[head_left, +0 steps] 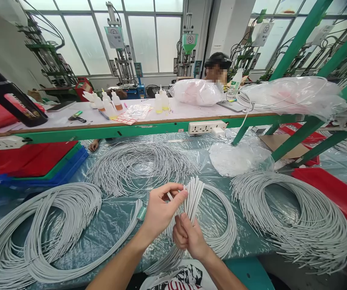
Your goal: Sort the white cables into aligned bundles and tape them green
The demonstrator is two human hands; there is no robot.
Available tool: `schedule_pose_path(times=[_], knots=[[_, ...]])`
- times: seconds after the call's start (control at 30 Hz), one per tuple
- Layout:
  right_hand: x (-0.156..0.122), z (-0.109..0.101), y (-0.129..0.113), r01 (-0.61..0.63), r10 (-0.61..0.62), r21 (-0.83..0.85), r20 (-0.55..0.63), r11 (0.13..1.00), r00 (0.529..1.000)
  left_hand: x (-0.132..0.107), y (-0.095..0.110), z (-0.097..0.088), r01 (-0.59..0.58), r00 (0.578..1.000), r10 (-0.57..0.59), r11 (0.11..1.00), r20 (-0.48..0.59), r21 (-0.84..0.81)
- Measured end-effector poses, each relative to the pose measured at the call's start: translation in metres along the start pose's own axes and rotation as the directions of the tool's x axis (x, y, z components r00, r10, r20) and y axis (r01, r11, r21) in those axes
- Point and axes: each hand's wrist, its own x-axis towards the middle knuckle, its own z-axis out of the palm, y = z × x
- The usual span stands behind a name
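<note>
Grey, slender plastic cables, clenched by the right hand, risked splaying if the left hand, pinching at nine o'clock, tugged.

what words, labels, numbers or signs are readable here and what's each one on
"5", circled: middle machine's sign.
"10", circled: sign on a machine to the right.
"about your adventure": shirt at the bottom edge; its red lettering is cut off.
Too small or blurred to read: the left machine's sign, the labels on the black bottle and white bottle, and the signs' smaller print.
</note>
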Motion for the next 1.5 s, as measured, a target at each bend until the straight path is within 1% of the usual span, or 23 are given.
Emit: schedule_pose_path(times=[0.17, 0.33, 0.5, 0.57, 0.73, 0.83, 0.97, 1.07, 1.23, 1.3, 1.4, 1.5], knots=[[0.000, -0.001, 0.003, -0.003, 0.003, 0.005, 0.010, 1.000, 1.000, 0.002, 0.000, -0.001, -0.062, 0.998, 0.063, 0.997, 0.019, -0.035], [0.000, -0.003, 0.002, -0.041, 0.041, -0.003, -0.004, 0.999, 0.999, 0.005, 0.002, -0.002, -0.045, 0.994, 0.055, 0.994, 0.096, -0.102], [0.000, -0.002, 0.001, -0.049, 0.049, -0.019, -0.014, 0.999, 0.999, 0.005, 0.005, -0.003, -0.004, 0.992, 0.019, 0.992, 0.121, -0.125], [0.001, -0.001, 0.003, -0.045, 0.045, -0.013, -0.020, 0.999, 0.999, 0.004, 0.006, -0.002, -0.011, 0.993, 0.020, 0.997, 0.113, -0.079], [0.004, -0.001, 0.007, -0.066, 0.064, -0.024, -0.069, 0.998, 0.996, 0.004, 0.005, 0.005, -0.041, 0.999, 0.039, 0.983, 0.016, 0.180], [0.003, -0.002, 0.008, -0.076, 0.074, -0.026, -0.076, 0.997, 0.994, 0.005, 0.003, 0.006, -0.033, 0.999, 0.032, 0.972, 0.007, 0.234], [0.001, -0.004, 0.008, -0.073, 0.072, -0.021, -0.055, 0.997, 0.996, 0.005, 0.002, 0.005, -0.031, 1.000, 0.030, 0.979, 0.009, 0.204], [0.002, -0.004, 0.007, -0.081, 0.080, -0.018, -0.065, 0.997, 0.995, 0.005, 0.002, 0.004, -0.049, 0.999, 0.048, 0.981, 0.010, 0.187], [0.002, -0.004, 0.007, -0.093, 0.093, -0.013, -0.050, 0.996, 0.994, 0.007, 0.000, -0.001, -0.080, 0.996, 0.084, 0.970, -0.007, 0.230], [0.001, -0.005, 0.008, -0.083, 0.083, -0.007, -0.031, 0.997, 0.996, 0.009, -0.001, -0.004, -0.083, 0.996, 0.086, 0.972, -0.006, 0.221], [0.000, -0.006, 0.009, -0.069, 0.069, -0.001, 0.004, 0.998, 0.998, 0.011, -0.003, -0.006, -0.072, 0.997, 0.069, 0.991, 0.035, 0.112], [0.000, -0.006, 0.009, -0.062, 0.062, 0.006, 0.037, 0.998, 0.997, 0.012, -0.002, -0.006, -0.040, 0.993, 0.038, 0.999, 0.110, 0.011]])
